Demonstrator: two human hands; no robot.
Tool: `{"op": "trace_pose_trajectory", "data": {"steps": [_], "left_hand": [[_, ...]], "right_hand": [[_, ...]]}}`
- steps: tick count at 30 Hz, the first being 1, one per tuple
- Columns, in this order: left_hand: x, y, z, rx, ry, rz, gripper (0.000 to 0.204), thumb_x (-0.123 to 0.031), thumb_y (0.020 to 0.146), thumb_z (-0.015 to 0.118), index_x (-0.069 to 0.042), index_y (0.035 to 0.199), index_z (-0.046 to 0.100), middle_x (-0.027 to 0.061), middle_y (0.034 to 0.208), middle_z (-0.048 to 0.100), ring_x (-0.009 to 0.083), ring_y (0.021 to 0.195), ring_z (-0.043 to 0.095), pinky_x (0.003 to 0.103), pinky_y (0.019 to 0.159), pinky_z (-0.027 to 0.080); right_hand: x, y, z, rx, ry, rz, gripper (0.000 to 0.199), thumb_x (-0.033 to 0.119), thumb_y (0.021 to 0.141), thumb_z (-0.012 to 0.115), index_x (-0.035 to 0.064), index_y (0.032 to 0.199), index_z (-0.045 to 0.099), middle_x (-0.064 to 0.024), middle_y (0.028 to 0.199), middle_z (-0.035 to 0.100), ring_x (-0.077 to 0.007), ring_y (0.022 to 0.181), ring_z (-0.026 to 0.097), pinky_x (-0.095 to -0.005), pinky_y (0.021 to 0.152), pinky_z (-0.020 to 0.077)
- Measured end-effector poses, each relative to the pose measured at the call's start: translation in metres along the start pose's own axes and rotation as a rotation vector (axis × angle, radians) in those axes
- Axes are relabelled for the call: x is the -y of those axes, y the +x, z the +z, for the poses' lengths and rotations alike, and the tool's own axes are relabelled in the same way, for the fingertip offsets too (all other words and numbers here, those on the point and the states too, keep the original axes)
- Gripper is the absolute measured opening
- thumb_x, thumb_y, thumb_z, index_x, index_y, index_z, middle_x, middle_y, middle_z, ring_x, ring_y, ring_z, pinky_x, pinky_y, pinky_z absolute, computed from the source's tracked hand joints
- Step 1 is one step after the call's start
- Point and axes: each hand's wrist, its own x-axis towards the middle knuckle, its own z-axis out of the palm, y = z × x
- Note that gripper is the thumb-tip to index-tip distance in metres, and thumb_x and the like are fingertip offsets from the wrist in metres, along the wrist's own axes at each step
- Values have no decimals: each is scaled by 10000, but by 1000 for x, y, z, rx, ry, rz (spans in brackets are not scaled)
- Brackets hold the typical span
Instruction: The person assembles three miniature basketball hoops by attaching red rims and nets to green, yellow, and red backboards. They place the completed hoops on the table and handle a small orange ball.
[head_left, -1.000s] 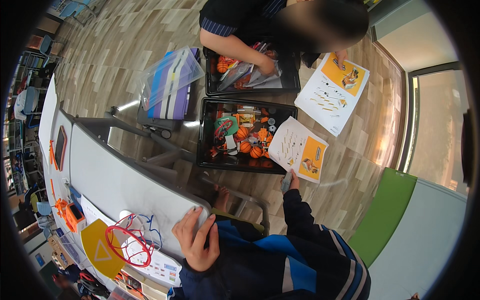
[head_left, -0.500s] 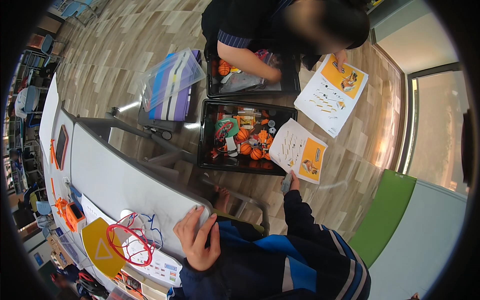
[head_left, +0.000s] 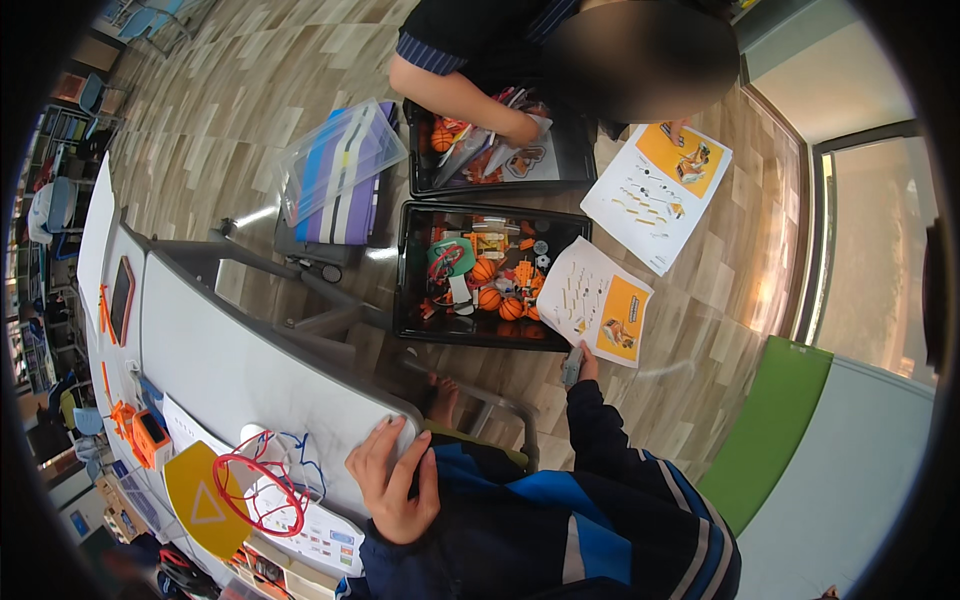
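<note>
My left hand [head_left: 398, 485] rests on the rounded corner of the grey-white table [head_left: 270, 350], fingers spread and holding nothing. Lower and farther right, my right hand [head_left: 588, 368] is closed on a small grey piece [head_left: 572, 368], whose exact kind I cannot make out. Its fingertips also meet the lower edge of a printed instruction sheet [head_left: 580, 290] with an orange panel. That sheet overlaps the right rim of the nearer black bin [head_left: 480, 338], which holds small orange basketballs [head_left: 484, 270], a green piece [head_left: 455, 255] and orange building parts.
Across from me a person bends over the farther black bin [head_left: 418, 180], one hand [head_left: 518, 127] among plastic bags, another on more printed sheets [head_left: 640, 200]. Clear lids [head_left: 335, 150] lie on a purple-blue striped item. The table holds a red hoop [head_left: 262, 495], yellow board [head_left: 205, 500] and phone [head_left: 122, 298].
The other person's arm has drawn back left in the farther bin, lifting plastic bags and baring an orange picture. That bin and the far sheets shifted slightly left. My hands stayed put.
</note>
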Motion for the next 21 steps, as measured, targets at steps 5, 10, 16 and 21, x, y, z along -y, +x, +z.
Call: {"op": "trace_pose_trajectory", "data": {"steps": [5,10,16,21], "left_hand": [[1,-1,0,2,2,-6,291,-11,748,741,-78,1031,741,129,1236,636,327,1163,586,415,966,385],[1,-2,1,0,4,-3,293,-7,747,742,-78,1031,741,129,1237,636,328,1160,586,417,966,384],[0,-1,-1,14,-2,-17,289,5,754,737,-70,1033,741,132,1245,629,339,1178,569,419,987,391],[-2,-2,-3,42,-7,-36,281,25,773,725,-55,1042,737,137,1270,609,356,1220,534,427,1036,400]], "right_hand": [[-1,-2,2,6,-5,-15,288,394,929,630,109,895,630,-66,634,580,-238,511,583,-343,459,469],[-1,0,-1,-11,-18,-18,286,395,929,632,110,899,624,-67,635,575,-239,512,582,-341,464,472],[-3,5,-3,-73,2,5,287,393,926,640,112,878,612,-76,645,584,-245,510,587,-348,455,472],[-2,5,-5,21,12,-14,274,379,920,652,110,876,617,-74,650,591,-246,512,594,-355,450,476]]}}
